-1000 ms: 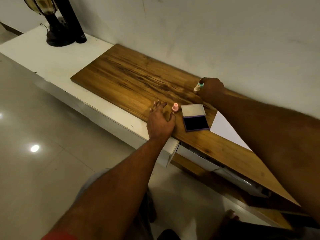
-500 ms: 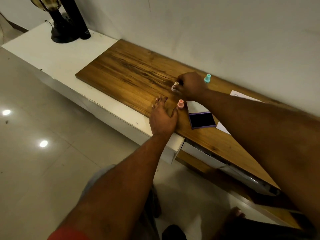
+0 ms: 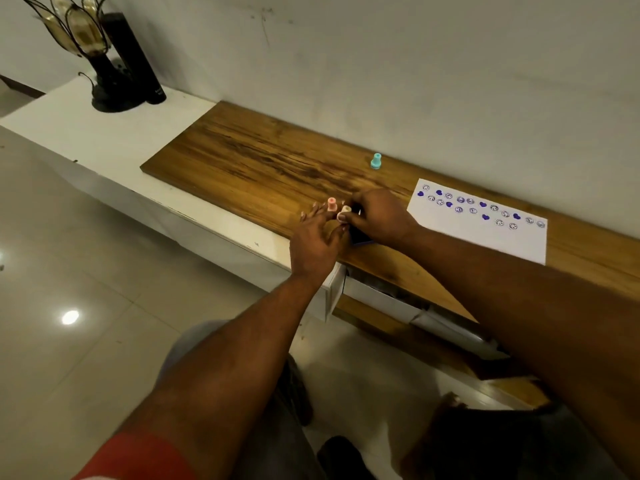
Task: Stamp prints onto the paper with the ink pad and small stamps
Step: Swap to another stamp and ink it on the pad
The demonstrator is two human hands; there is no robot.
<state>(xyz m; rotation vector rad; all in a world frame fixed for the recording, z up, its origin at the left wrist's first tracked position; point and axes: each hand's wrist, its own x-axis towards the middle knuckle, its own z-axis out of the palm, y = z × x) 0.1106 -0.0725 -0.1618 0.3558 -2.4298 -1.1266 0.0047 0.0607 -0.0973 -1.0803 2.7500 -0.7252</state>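
Observation:
A white paper (image 3: 485, 237) with several blue heart and face prints lies on the wooden board (image 3: 249, 161) at the right. A teal stamp (image 3: 375, 161) stands alone near the wall. My right hand (image 3: 379, 216) pinches a small cream stamp (image 3: 344, 213) over the ink pad (image 3: 360, 239), which is mostly hidden under the hand. My left hand (image 3: 317, 242) lies flat on the board's front edge with fingers spread, right beside an upright pink stamp (image 3: 331, 204).
A white cabinet top (image 3: 86, 133) stretches to the left and carries a black decorative lamp (image 3: 100, 77) and a dark cylinder (image 3: 135, 60). A drawer (image 3: 381, 299) under the board is slightly open. The wall runs close behind the board.
My right hand has put down the teal stamp near the wall, picked up the cream stamp and brought it over the ink pad. The stamped paper has come into view. My left hand stays put.

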